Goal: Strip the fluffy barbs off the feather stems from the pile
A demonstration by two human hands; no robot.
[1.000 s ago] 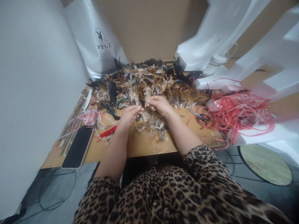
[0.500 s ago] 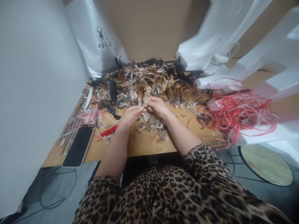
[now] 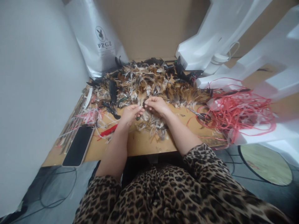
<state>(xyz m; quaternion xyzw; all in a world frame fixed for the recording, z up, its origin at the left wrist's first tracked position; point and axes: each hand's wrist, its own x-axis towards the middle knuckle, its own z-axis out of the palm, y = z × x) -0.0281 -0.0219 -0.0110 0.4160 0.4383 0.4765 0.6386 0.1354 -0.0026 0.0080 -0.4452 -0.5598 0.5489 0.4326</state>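
Note:
My left hand [image 3: 132, 114] is closed in a pinch, with a dark feather tip [image 3: 138, 118] showing under its fingers. Close beside it, my right hand [image 3: 158, 105] also pinches, thumb against forefinger, on a small dark feather at the fingertips. The fingers hide most of what each hand grips. Right behind both hands rises a big heap of brown, cream and black feathers [image 3: 144, 79]. Smaller loose pale feathers [image 3: 153, 124] lie on the wooden table [image 3: 140, 146] just below my right hand.
Left of my hands are a phone [image 3: 78, 146], a red feather strip [image 3: 108, 130] and a bundle of thin sticks [image 3: 74, 124]. Scissors [image 3: 198, 115] lie at right beside tangled red plastic ribbon [image 3: 243, 112]. A white printed bag [image 3: 100, 40] stands behind; a round stool [image 3: 266, 165] is lower right.
My fingertips have drawn slightly apart, the left hand moving a little left. A dark feather tip now shows beneath the left fingers.

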